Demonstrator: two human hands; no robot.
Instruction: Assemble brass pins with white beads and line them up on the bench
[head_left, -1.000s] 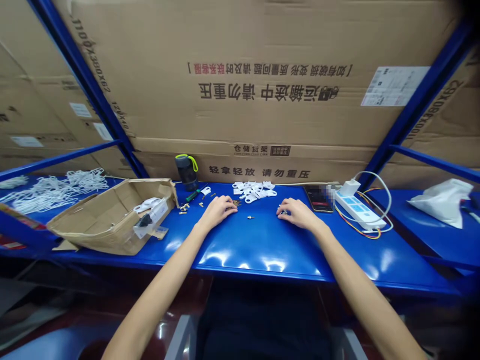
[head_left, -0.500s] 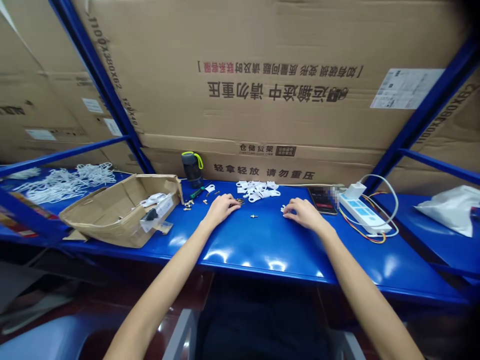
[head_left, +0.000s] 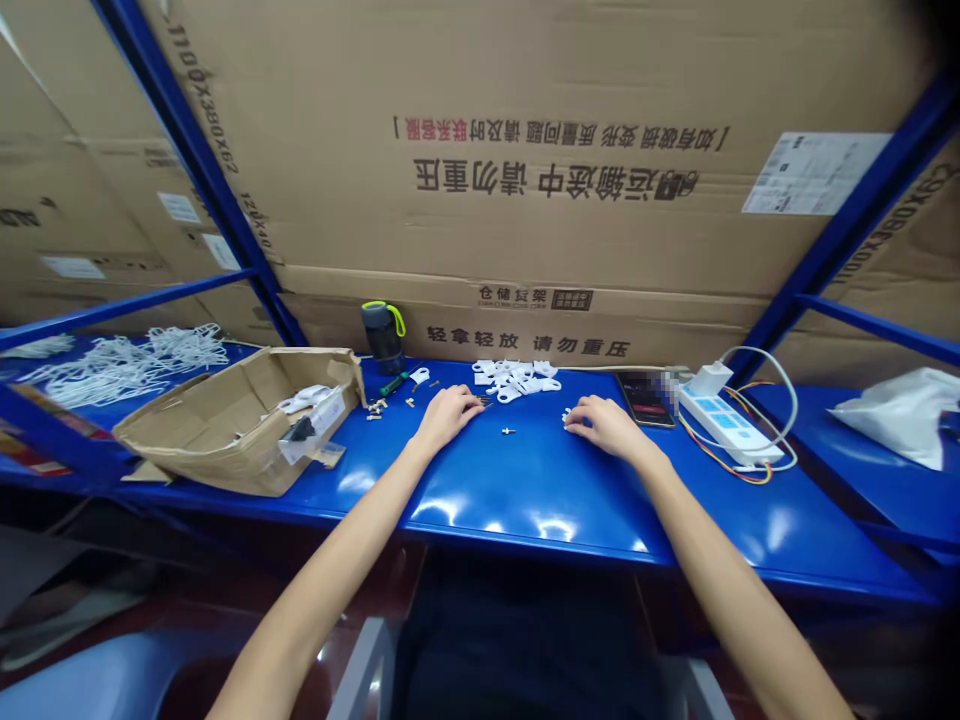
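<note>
My left hand rests on the blue tabletop, fingers bent and drawn together. At its fingertips are thin brass-coloured pieces, like small screws; whether any is pinched I cannot make out. My right hand is closed, thumb and fingers holding a small white plastic piece, mostly hidden. Between my hands lies one small metal part with a white middle. Beyond them is a pile of white plastic pieces with ring-shaped ends.
An open cardboard box stands left, near small brass parts, a green-handled screwdriver and a dark bottle. A phone and a white power strip with loose cables lie right. Cardboard backs the table.
My left hand has shifted slightly to the right, over the thin brass-coloured pieces. My right hand stays almost where it was, with the small white piece.
</note>
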